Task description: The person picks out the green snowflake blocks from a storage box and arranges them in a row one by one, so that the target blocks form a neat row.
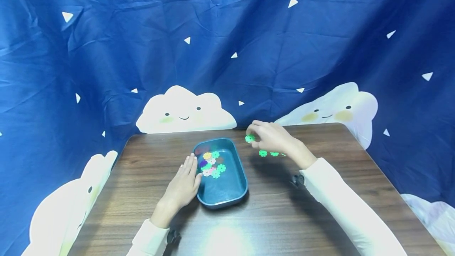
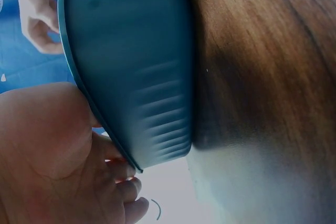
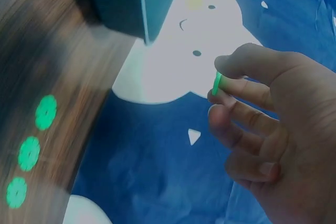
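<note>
A teal tray (image 1: 238, 187) sits mid-table holding several coloured flower-shaped discs (image 1: 212, 164). My left hand (image 1: 183, 183) rests flat against the tray's left wall (image 2: 131, 66), fingers straight. My right hand (image 1: 270, 135) hovers just right of the tray's far corner and pinches a green flower disc (image 1: 250, 138) between thumb and fingers; the right wrist view shows that disc (image 3: 216, 83) edge-on at the fingertips. Three green discs (image 1: 273, 153) lie in a row on the table under the right hand, seen in the right wrist view as well (image 3: 30, 153).
The wooden table (image 1: 270, 216) is backed and flanked by a blue curtain with white clouds (image 1: 185, 112). Its right edge (image 1: 382, 169) runs diagonally beside my right sleeve (image 1: 341, 200).
</note>
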The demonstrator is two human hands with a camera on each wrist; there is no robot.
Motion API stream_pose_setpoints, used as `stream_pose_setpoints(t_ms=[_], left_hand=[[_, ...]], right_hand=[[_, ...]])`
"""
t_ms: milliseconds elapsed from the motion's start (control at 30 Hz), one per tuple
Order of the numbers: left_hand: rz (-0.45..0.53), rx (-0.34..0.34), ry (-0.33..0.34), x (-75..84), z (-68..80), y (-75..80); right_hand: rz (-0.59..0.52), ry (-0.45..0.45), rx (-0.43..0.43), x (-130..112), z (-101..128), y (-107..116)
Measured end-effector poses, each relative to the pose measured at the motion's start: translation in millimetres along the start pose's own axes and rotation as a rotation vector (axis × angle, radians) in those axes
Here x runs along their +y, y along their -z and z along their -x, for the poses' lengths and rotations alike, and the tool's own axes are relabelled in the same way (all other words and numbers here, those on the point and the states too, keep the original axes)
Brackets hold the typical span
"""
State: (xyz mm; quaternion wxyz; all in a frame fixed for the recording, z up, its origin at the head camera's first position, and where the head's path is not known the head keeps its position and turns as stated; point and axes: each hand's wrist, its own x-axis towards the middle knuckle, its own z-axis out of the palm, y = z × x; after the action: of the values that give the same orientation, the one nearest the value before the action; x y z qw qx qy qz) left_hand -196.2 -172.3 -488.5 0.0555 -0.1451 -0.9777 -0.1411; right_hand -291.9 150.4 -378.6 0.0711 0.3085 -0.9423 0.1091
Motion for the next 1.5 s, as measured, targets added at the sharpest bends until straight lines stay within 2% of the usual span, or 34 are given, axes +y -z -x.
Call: stream_pose_setpoints(t_ms=[467, 800, 1133, 1500], left_hand=[[-0.01, -0.001, -0.002, -0.4, -0.2, 0.1], [-0.01, 0.013, -0.005, -0.7, -0.3, -2.4], [-0.01, 0.006, -0.004, -1.2, 0.3, -2.3], [-0.01, 0.007, -0.002, -0.8, 0.2, -2.0]], right_hand=[[0.012, -0.092, 0.048, 50.8, 41.2, 10.7], [0.031, -0.204, 0.024, 87.7, 65.9, 6.7], [-0.001, -0.28, -0.002, 123.2, 85.3, -10.2], [-0.087, -0.347, -0.051, 151.1, 93.1, -46.7]])
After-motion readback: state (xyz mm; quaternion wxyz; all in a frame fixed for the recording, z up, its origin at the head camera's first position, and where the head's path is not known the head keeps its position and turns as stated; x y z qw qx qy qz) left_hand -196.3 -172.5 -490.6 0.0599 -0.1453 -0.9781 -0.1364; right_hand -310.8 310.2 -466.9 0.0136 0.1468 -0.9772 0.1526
